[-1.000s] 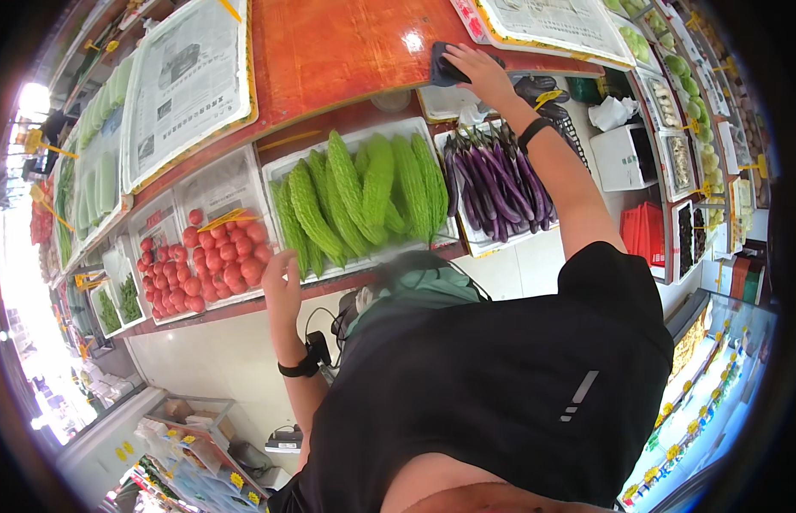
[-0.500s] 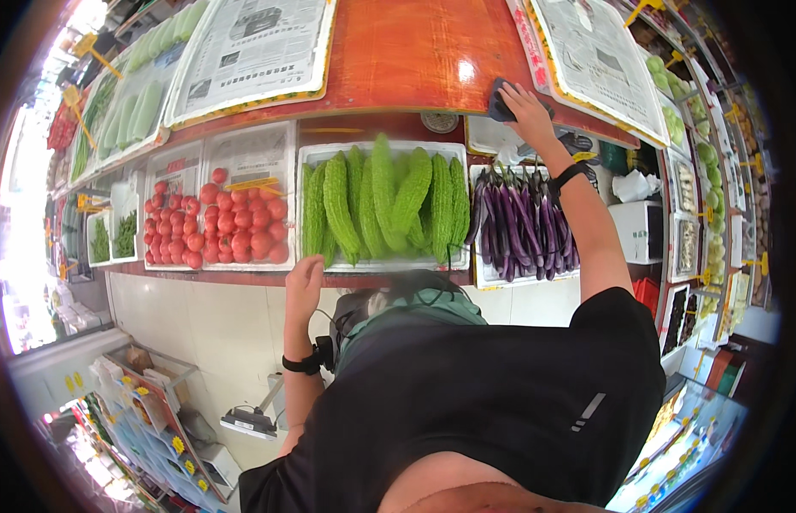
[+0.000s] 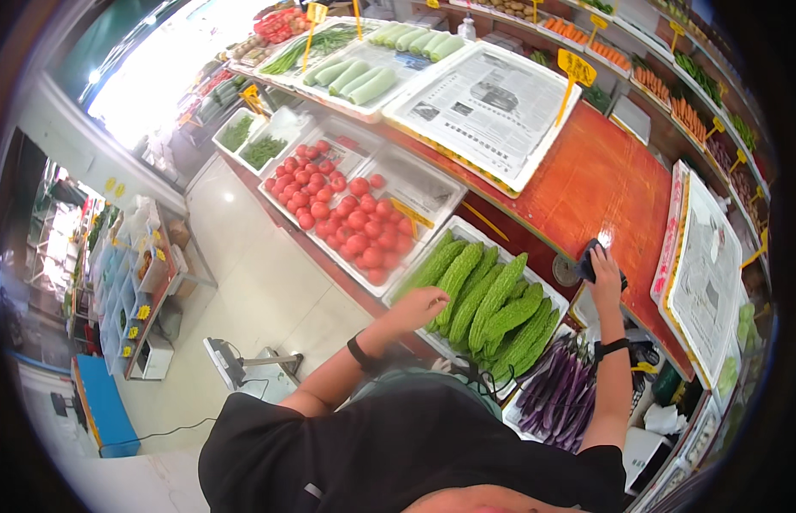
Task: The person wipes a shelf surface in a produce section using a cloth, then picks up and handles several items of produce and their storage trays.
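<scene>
My right hand (image 3: 605, 275) presses a dark cloth (image 3: 589, 261) against the front edge of the orange-red wooden shelf top (image 3: 586, 184). The cloth is bunched under the fingers and sticks out on both sides. My left hand (image 3: 419, 308) hovers over the near left corner of a white foam tray of bitter melons (image 3: 496, 299). Its fingers are loosely bent, with nothing visible in them. Long purple eggplants (image 3: 556, 398) lie below my right forearm.
A tray of tomatoes (image 3: 355, 218) stands left of the melons. Newspaper-lined trays sit on the shelf top, one at the left (image 3: 483, 107) and one at the right (image 3: 706, 265). A yellow price tag (image 3: 576, 68) rises at the back. A scale (image 3: 231, 363) stands at the lower left.
My view has turned left, so the stall appears tilted. The cloth and right hand remain at the shelf's front edge, nearer its middle. My left hand has come forward over the melon tray.
</scene>
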### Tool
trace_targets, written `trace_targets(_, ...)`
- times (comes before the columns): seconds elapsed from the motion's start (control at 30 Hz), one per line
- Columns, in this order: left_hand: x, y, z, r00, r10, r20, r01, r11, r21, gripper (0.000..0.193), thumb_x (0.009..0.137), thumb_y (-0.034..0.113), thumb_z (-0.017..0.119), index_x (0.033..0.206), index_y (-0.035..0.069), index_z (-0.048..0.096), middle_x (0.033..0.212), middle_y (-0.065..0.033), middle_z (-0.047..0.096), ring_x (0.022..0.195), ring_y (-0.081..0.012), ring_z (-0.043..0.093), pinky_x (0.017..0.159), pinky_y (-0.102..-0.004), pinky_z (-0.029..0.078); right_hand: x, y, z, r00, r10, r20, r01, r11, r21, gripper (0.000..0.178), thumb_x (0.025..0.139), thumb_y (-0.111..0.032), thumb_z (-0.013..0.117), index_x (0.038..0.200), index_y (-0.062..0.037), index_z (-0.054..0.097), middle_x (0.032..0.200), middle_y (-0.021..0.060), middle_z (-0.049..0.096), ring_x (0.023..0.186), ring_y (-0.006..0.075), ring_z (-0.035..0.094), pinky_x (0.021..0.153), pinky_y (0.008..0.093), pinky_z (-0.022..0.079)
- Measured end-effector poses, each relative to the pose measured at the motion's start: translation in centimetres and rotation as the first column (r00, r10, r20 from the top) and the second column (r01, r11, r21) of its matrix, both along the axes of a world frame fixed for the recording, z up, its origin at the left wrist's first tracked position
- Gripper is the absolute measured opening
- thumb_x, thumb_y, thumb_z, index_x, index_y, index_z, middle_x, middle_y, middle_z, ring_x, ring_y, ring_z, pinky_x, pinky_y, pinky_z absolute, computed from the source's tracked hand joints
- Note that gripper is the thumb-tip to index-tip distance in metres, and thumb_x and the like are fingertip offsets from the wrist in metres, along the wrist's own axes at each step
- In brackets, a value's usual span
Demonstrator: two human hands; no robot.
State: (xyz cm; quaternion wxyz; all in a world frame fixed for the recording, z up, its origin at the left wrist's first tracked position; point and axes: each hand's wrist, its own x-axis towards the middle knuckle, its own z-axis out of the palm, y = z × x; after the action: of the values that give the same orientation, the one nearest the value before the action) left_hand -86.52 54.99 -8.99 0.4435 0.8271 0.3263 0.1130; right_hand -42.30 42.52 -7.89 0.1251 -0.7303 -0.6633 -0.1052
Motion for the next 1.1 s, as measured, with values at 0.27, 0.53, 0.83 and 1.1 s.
trace_targets(0.27,-2.6,-0.2,-2.5,0.997,0.079,0.008,-0.08,0.996,0.04,0.024,0.086,0.02,0.052,0.099,0.002,0.061,0.094,-0.017,0.063,0.088,-0.0332,0.06,0.078,-0.0393,0.048,-4.6,7.5,-1.7,0.999,-0.029,0.032,0.029,1.0,0.007,0.085,0.056,-0.008,0.08,0.132,-0.0082,0.042,0.137,0.0112,0.041,0.126,0.0346,0.038,0.105,0.0452,0.032)
trace_targets(0.53,-2.7,-0.8,0.7,0.987,0.15,0.056,-0.151,0.988,0.02,0.022,0.086,0.018,0.051,0.098,0.002,0.06,0.092,-0.0165,0.063,0.087,-0.0329,0.059,0.078,-0.0395,0.047,-9.6,14.6,-3.2,0.977,-0.209,0.047,0.211,0.977,-0.033,0.084,0.063,-0.009,0.079,0.136,-0.0112,0.037,0.14,0.0078,0.038,0.127,0.033,0.037,0.103,0.0443,0.035)
trace_targets(0.83,-3.5,-1.8,0.6,0.982,0.161,0.096,-0.164,0.986,0.027,0.02,0.085,0.017,0.051,0.095,0.003,0.06,0.091,-0.0154,0.062,0.086,-0.033,0.059,0.078,-0.04,0.047,-12.3,18.1,-4.7,0.943,-0.304,0.136,0.295,0.952,0.08,0.071,0.071,-0.008,0.072,0.134,-0.0073,0.039,0.14,0.0102,0.037,0.126,0.0351,0.036,0.104,0.045,0.033)
trace_targets(1.1,-1.7,-1.0,-0.7,0.996,0.058,0.071,-0.067,0.988,0.136,0.022,0.085,0.017,0.052,0.096,0.001,0.06,0.092,-0.0181,0.062,0.088,-0.0349,0.059,0.078,-0.041,0.046,-9.8,13.2,-1.8,0.993,-0.077,0.084,0.07,0.994,0.084,0.078,0.067,-0.012,0.074,0.136,-0.0098,0.038,0.139,0.0063,0.039,0.126,0.0278,0.039,0.101,0.0401,0.036)
